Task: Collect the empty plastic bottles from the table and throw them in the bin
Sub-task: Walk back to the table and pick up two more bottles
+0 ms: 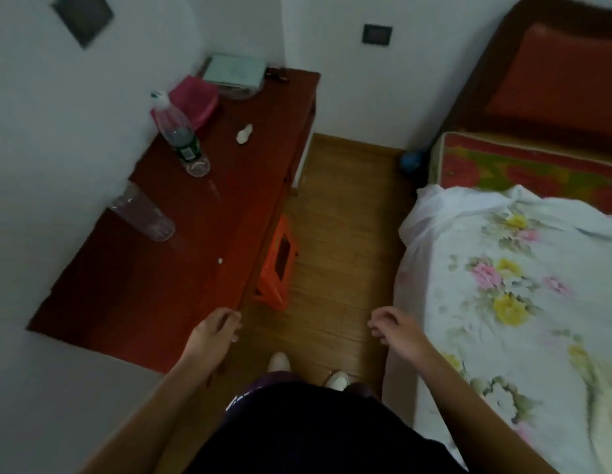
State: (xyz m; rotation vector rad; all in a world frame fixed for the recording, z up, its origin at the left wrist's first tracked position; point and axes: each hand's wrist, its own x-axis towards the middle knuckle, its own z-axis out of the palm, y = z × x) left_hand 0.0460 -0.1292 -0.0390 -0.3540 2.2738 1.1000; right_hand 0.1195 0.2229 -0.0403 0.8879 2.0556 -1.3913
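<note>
Two plastic bottles stand on the dark red table point(181, 268) along the white wall. The far bottle point(181, 138) has a green label low on its body and a cap at the top. It rests on its base, and its long axis runs from the base up and left in the picture, cap toward the wall. It looks clear inside, though I cannot tell whether any liquid is left. The near bottle point(143, 213) is clear and unlabelled. It also sits on its base with the same lean, and its upper end blurs into the wall.

Behind the far bottle is a pink bowl point(198, 97), its contents hidden. Past it, a pale box point(234, 71) lies in the table's far corner. A small white scrap point(244, 134) lies near the table's middle.

The left grip point(217, 331) hangs at the table's near edge, fingers loosely curled and holding nothing. The right grip point(391, 328) is equally slack and empty, just beside the flowered bed cover point(503, 285). An orange stool point(277, 265) stands on the wooden floor point(345, 234), partly under the table.
</note>
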